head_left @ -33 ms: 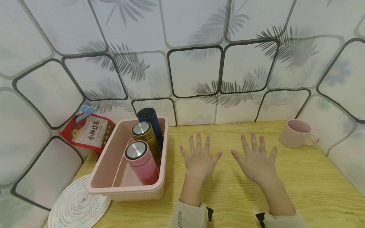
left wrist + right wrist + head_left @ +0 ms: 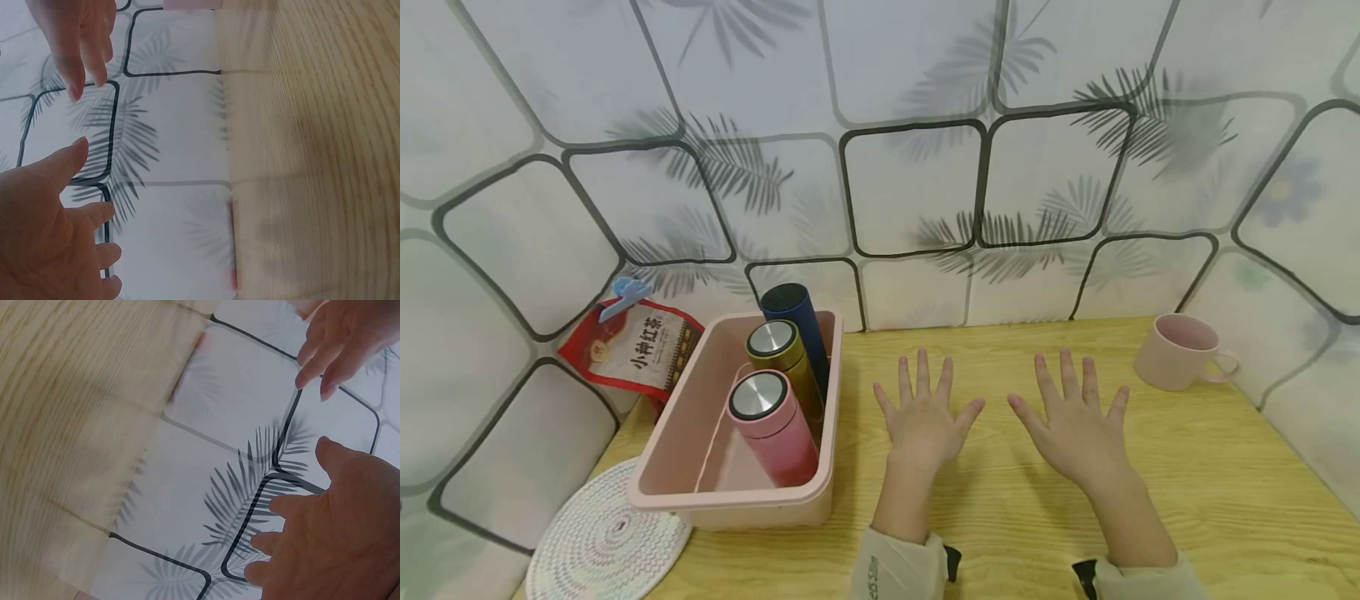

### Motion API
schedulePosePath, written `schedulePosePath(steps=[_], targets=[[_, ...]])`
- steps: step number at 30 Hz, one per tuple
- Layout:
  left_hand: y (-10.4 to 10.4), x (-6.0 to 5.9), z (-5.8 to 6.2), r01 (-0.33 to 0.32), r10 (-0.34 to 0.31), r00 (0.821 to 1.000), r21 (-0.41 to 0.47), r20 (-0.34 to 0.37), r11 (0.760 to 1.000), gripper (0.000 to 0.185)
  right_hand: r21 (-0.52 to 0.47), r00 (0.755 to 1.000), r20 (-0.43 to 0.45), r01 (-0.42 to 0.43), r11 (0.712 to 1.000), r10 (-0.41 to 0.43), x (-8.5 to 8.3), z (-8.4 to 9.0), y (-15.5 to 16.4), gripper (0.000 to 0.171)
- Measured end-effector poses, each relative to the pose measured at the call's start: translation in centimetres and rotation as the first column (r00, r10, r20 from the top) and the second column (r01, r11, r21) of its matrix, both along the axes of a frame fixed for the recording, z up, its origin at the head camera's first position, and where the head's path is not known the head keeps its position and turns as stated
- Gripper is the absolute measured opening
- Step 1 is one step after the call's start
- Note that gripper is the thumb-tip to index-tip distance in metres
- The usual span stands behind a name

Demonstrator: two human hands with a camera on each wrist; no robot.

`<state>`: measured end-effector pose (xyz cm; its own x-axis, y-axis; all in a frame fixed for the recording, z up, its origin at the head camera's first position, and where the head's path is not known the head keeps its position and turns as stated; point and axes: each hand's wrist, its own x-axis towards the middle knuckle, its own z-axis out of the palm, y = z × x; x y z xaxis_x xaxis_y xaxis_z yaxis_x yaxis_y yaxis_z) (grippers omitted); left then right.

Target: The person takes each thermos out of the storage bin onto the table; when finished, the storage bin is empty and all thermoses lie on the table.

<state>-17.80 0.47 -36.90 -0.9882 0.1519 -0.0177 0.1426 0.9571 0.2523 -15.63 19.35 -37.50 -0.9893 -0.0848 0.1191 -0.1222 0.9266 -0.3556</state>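
Observation:
Fingers spread, my left hand (image 2: 921,421) hovers palm down over the wooden table and holds nothing. Beside it on the right, my right hand (image 2: 1078,429) is spread the same way, also with nothing in it. A gap separates the two thumbs. Both wrist views show the hands raised above the tabletop (image 2: 312,156). Left of my left hand stands a pink plastic tub (image 2: 733,500). Inside it are a pink vacuum flask (image 2: 780,442), a gold one (image 2: 797,367) and a dark blue one (image 2: 802,321). The mug (image 2: 1172,358), pale pink, is beyond my right hand.
A red and white tea pouch (image 2: 643,346) with a blue clip (image 2: 623,298) leans at the back left, behind the tub. The round woven mat (image 2: 602,542) lies partly under the tub's front left corner. Patterned wall covering (image 2: 917,192) borders the table at the back and sides.

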Motion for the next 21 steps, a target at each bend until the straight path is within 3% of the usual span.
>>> schedulePosePath(steps=[11,16,18,19,20,21], targets=[[0.1,-0.1,0.0,0.003,-0.003,1.0,-0.032,-0.007,0.999,0.074,0.0,1.0,-0.012,-0.004,1.0,0.004,0.0,0.1,0.1,0.081],[0.0,0.2,0.2,0.014,-0.016,0.999,-0.052,-0.051,0.999,0.077,-0.03,1.0,-0.028,-0.01,1.0,0.01,0.0,0.3,0.1,0.08],[-0.4,0.6,0.6,0.044,-0.042,0.996,0.031,-0.084,0.999,0.078,-0.065,0.999,-0.036,-0.022,0.998,0.019,0.1,0.5,0.0,0.08],[-0.7,1.0,0.9,0.066,-0.055,0.994,0.119,-0.096,0.991,0.078,-0.092,0.999,-0.038,-0.03,0.995,0.027,0.2,0.7,-0.1,0.08],[-1.1,1.6,1.4,0.086,-0.064,0.992,0.229,-0.105,0.97,0.077,-0.121,0.998,-0.042,-0.041,0.992,0.036,0.2,1.0,-0.3,0.079],[-1.6,2.3,2.0,0.109,-0.07,0.99,0.349,-0.122,0.931,0.074,-0.154,0.998,-0.047,-0.054,0.987,0.047,0.4,1.3,-0.5,0.078]])
